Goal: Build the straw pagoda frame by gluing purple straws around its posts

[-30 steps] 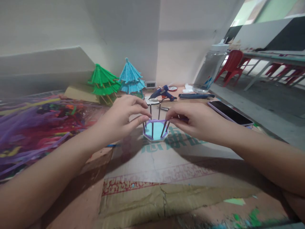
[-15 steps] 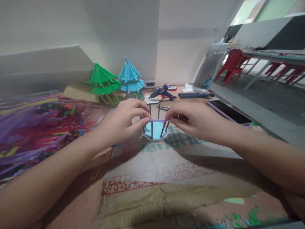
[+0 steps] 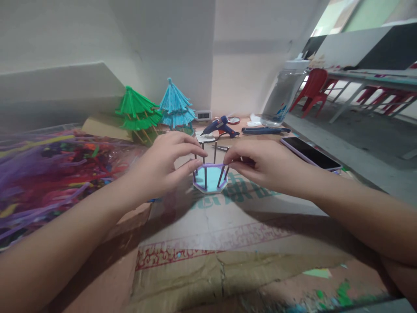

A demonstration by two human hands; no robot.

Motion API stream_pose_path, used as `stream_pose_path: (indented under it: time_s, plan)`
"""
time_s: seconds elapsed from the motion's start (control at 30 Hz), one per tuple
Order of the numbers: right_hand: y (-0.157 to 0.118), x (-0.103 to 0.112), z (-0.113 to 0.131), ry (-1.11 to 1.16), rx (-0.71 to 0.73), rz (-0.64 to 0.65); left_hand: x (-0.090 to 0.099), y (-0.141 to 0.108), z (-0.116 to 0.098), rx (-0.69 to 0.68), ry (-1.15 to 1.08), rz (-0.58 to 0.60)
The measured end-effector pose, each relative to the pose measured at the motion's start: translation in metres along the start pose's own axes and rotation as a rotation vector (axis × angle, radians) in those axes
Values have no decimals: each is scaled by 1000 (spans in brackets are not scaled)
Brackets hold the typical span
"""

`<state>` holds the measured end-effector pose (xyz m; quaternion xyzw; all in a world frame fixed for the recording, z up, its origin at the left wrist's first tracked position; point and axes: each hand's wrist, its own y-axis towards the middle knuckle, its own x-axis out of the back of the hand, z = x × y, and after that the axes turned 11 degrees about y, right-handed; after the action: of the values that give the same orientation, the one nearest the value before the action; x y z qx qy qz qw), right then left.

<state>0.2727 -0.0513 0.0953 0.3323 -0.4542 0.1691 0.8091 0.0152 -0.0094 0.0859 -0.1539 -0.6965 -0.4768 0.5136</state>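
A small eight-sided base, pale blue with a purple edge, lies on the printed cardboard. Several thin dark sticks stand up from it. Across the front sticks, partway up, runs a purple pipe cleaner. My right hand pinches this strip at the right front stick between thumb and index finger; the strip's tail is partly hidden in the palm. At the left side of the model, my left hand has thumb and index finger parted, close to the sticks. Whether a fingertip touches the strip is hard to see.
Behind stand a green tiered model and a blue one. A glue gun, a cutter, a water bottle and a phone lie or stand beyond my right hand. Colourful pipe cleaners fill the left side.
My left thumb and index finger have parted and come away from the purple strip. The right hand keeps its pinch. The whole view has shifted slightly.
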Motion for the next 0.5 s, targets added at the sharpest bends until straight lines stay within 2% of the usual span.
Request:
stream_pose_path:
  time_s: [0.2, 0.5]
  plan:
    - [-1, 0, -1, -7, 12, -7, -2, -2, -6, -54, 71, -24]
    - [-1, 2, -2, 11, 6, -11, -13, -1, -18, -63, 272, -88]
